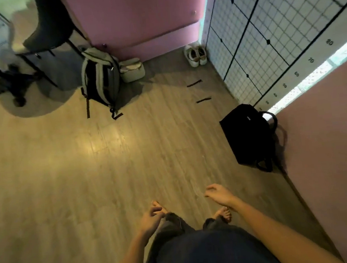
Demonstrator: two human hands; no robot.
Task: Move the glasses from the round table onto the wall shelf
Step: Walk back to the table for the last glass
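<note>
The camera looked straight down a person's body at a wood-grain plank floor (67, 170), smooth and faintly glossy, with a pale patch of reflected light left of centre. Both hands hung low in the frame above bare feet. The left hand (149, 218) had its fingers curled loosely inward and nothing in it; the right hand (219, 195) was half open, fingers bent and spread a little, also holding nothing. Bare forearms ran down to the bottom edge on either side of dark trousers (198, 251). The glasses were nowhere in view, and neither the round table nor the wall shelf could be made out, so their place could not be told. In the upper middle a grey and black fabric backpack (99, 79) stood upright on the floor, its loose straps trailing, with a small cream boxy bag (131, 70) just beside it against a matte pink wall (138, 15). A pair of pale shoes (195, 55) sat in the corner where the pink wall met a white panel (265, 41) covered by a thin black wire grid, with printed numbers along its lower right edge. Two short black strips (194, 83) lay on the floor near that panel. At the right a soft black bag (247, 136) with looped handles rested against a dull mauve wall. In the upper left, blurred, stood a dark chair (46, 27) on thin black legs.
</note>
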